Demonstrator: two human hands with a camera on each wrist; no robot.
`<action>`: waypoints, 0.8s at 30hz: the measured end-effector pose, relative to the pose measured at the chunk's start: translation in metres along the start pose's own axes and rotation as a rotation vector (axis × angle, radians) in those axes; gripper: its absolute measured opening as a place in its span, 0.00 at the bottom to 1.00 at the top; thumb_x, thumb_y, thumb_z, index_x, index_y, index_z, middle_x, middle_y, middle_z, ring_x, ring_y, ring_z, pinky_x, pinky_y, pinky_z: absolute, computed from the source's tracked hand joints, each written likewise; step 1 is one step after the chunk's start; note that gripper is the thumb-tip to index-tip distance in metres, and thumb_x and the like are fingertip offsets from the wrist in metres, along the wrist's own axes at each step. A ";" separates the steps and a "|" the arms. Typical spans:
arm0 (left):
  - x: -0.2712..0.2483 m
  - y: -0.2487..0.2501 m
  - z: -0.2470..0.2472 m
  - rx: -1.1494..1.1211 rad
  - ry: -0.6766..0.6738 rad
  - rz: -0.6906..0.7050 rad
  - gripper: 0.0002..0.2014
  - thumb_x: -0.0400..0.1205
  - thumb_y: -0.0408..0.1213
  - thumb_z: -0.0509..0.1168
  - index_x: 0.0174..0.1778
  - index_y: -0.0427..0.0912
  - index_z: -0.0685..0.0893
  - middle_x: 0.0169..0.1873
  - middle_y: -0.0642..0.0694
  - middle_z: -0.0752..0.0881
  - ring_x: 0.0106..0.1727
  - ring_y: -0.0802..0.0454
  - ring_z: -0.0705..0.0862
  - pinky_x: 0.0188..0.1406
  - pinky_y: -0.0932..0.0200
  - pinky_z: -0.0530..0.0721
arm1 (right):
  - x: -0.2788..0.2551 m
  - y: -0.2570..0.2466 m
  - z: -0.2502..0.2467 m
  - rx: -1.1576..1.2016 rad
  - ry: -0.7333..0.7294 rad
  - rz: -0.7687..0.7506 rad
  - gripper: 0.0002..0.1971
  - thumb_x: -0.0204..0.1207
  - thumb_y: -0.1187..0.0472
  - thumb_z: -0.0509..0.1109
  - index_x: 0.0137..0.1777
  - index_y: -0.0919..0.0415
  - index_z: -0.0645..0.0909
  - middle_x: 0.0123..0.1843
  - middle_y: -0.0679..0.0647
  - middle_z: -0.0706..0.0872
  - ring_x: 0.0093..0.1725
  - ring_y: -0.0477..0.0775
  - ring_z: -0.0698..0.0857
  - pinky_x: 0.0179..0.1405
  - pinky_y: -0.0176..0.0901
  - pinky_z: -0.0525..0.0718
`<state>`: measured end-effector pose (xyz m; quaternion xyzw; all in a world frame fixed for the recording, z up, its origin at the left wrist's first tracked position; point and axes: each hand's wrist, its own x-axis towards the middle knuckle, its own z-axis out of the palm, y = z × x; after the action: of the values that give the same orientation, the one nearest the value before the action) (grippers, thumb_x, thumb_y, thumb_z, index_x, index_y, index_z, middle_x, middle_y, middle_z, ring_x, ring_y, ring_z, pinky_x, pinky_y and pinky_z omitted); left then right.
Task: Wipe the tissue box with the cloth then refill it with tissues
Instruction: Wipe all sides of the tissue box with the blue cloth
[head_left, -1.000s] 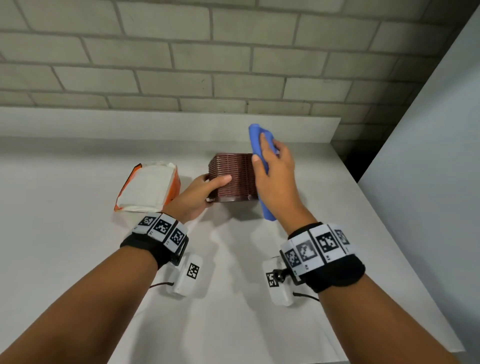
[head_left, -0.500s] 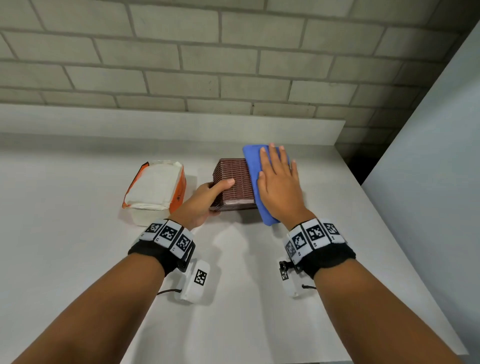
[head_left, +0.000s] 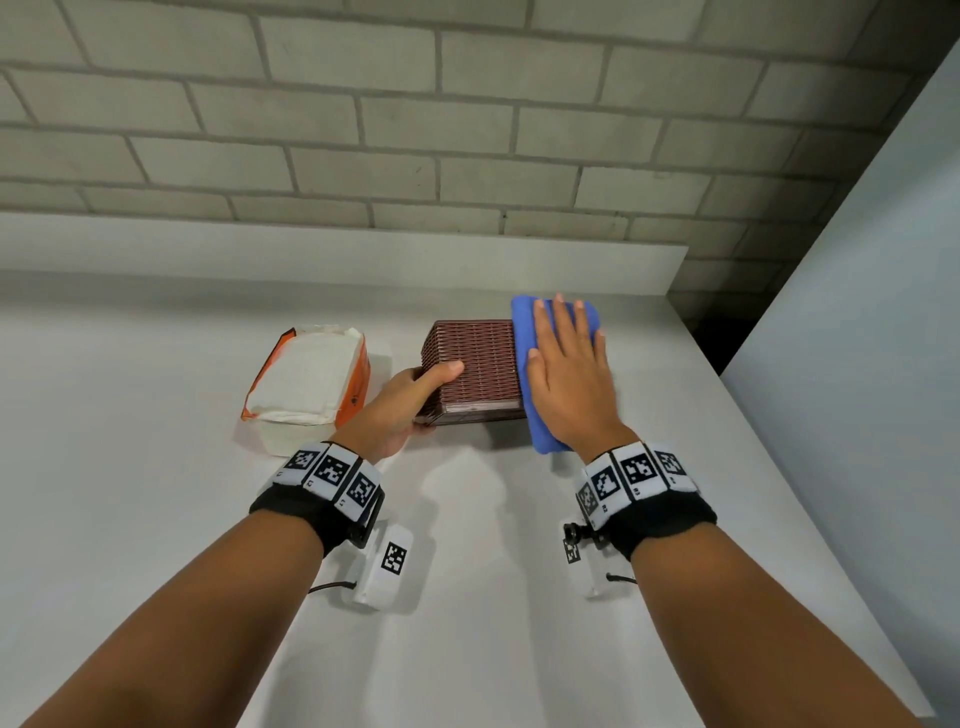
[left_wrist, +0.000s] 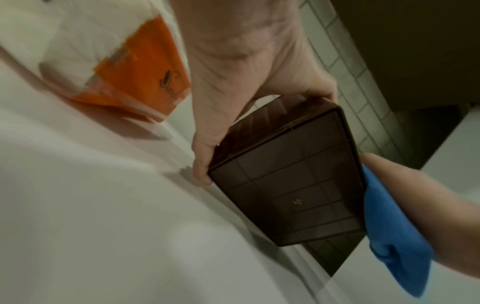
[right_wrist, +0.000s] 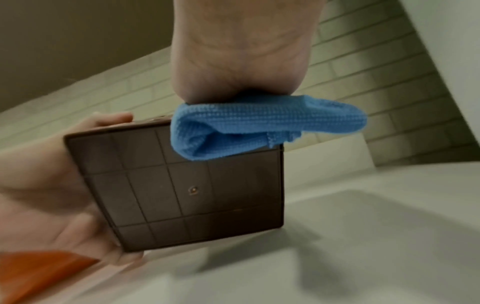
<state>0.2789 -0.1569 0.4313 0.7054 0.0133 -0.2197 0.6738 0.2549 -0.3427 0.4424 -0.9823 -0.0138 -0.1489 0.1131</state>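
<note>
A brown woven tissue box (head_left: 478, 364) is held just above the white counter, its flat gridded underside (left_wrist: 293, 185) (right_wrist: 187, 189) facing me. My left hand (head_left: 415, 395) grips its left end, thumb on top and fingers curled under the edge. My right hand (head_left: 566, 374) lies flat with straight fingers, pressing a folded blue cloth (head_left: 524, 322) (right_wrist: 259, 127) (left_wrist: 389, 236) onto the box's right side. An opened orange-and-white tissue pack (head_left: 311, 379) (left_wrist: 124, 72) sits on the counter to the left of the box.
A white counter (head_left: 467, 597) runs to a raised back ledge (head_left: 332, 254) under a grey brick wall (head_left: 467, 104). A pale panel (head_left: 872, 364) stands along the right. The counter's right edge falls off beside it, with a dark gap at the far right corner.
My right hand turned from upright at the box's right end to lying flat on the cloth, then slid slightly right. The left hand kept its grip.
</note>
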 end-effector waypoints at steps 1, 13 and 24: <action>0.000 0.001 0.001 0.004 -0.005 0.002 0.10 0.81 0.50 0.62 0.51 0.50 0.81 0.50 0.48 0.87 0.58 0.47 0.82 0.69 0.43 0.75 | 0.000 -0.001 0.000 -0.002 -0.004 0.051 0.30 0.83 0.53 0.41 0.85 0.58 0.46 0.87 0.57 0.48 0.86 0.59 0.44 0.84 0.59 0.46; 0.001 0.002 0.001 -0.024 0.007 -0.013 0.10 0.81 0.49 0.62 0.52 0.48 0.81 0.49 0.47 0.87 0.57 0.47 0.82 0.66 0.46 0.77 | 0.006 0.013 0.001 0.276 0.002 0.066 0.28 0.86 0.51 0.46 0.85 0.52 0.49 0.87 0.52 0.52 0.86 0.54 0.51 0.84 0.54 0.54; -0.006 0.008 -0.010 -0.529 -0.154 -0.109 0.22 0.56 0.52 0.78 0.43 0.47 0.92 0.44 0.44 0.93 0.46 0.44 0.91 0.45 0.43 0.88 | 0.011 0.024 -0.030 1.169 -0.329 0.183 0.45 0.64 0.34 0.64 0.80 0.53 0.61 0.66 0.46 0.70 0.63 0.51 0.73 0.64 0.36 0.74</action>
<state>0.2791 -0.1461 0.4411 0.4847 0.0570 -0.2974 0.8206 0.2580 -0.3730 0.4684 -0.7650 -0.0259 0.0472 0.6417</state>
